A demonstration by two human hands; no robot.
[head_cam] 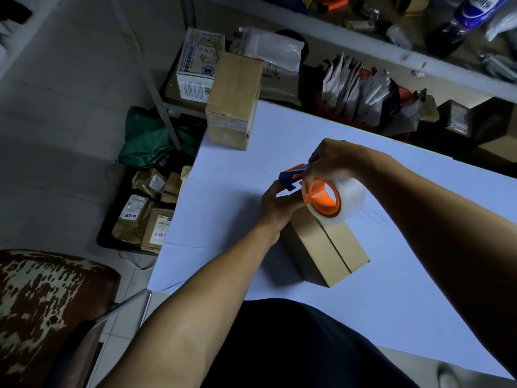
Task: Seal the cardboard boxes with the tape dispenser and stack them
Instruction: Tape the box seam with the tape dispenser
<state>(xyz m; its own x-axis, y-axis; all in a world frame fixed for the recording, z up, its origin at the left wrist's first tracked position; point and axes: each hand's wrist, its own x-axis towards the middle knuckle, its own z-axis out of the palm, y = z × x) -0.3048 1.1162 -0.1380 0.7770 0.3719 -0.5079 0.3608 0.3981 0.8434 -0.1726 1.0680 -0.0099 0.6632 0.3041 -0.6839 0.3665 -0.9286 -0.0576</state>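
Note:
A small brown cardboard box [326, 249] lies on the white table [391, 289] in front of me, its top flaps closed with the seam showing. My right hand [331, 161] grips the tape dispenser [321, 196], orange and blue with a clear tape roll, held over the box's far end. My left hand [275, 204] is at the box's far left corner with its fingers curled up by the dispenser's blue head; what they hold is hidden. Another cardboard box [233, 103], taped along its end, stands at the table's far left corner.
A black crate of brown parcels [145, 211] and a green bag [151, 138] sit on the floor left of the table. Beyond the table stands a shelf [363, 40] with a dark bottle [461, 21], with packets and cartons below. A worn chair [47, 303] stands at lower left.

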